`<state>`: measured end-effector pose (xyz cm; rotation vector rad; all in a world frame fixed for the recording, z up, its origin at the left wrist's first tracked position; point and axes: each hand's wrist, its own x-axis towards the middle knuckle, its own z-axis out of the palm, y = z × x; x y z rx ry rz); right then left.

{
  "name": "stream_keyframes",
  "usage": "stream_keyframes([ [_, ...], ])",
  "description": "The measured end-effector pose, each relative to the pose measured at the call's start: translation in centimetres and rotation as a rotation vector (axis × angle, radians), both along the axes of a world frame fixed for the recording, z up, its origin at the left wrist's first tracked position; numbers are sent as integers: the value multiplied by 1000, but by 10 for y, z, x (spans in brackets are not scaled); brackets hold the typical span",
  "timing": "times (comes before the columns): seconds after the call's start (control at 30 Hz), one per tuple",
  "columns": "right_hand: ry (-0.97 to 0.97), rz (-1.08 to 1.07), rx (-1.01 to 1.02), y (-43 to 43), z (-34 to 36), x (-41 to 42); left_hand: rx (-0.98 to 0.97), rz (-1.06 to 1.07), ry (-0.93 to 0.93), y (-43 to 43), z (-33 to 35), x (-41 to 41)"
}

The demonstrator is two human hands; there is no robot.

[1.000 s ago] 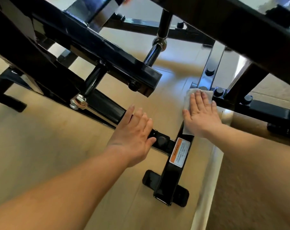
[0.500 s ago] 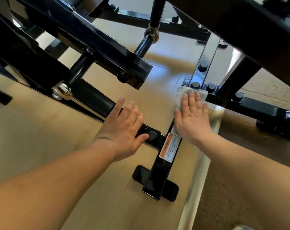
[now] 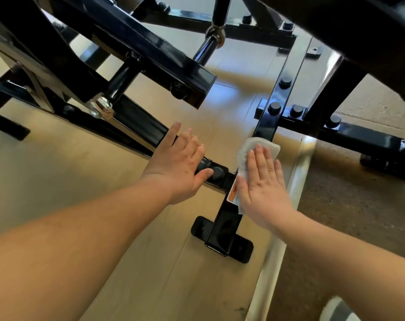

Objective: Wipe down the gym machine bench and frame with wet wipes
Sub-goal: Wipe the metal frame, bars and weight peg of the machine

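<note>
The black steel frame stood over me, heavy and rigid. I judged it would not shift under a push, though its glossy paint looked slick. My left hand lay flat and released on a low crossbar, bracing me. My right hand, fingers straight, pressed the wet wipe onto the floor bar. Soft and limp, the wipe seemed best worked under a flat palm. It hid most of the orange label. I could not make out the bench pad.
</note>
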<state>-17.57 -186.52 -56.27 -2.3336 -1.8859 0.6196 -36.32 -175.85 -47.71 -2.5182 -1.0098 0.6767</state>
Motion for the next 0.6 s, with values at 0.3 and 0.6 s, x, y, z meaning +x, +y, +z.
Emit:
stream_keyframes([
  [0.3, -42, 270, 140, -87, -11, -68, -7, -49, -60, 2, -1, -7],
  [0.6, 271, -245, -57, -24, 0, -20, -9, 23, -143, -1, 1, 3],
])
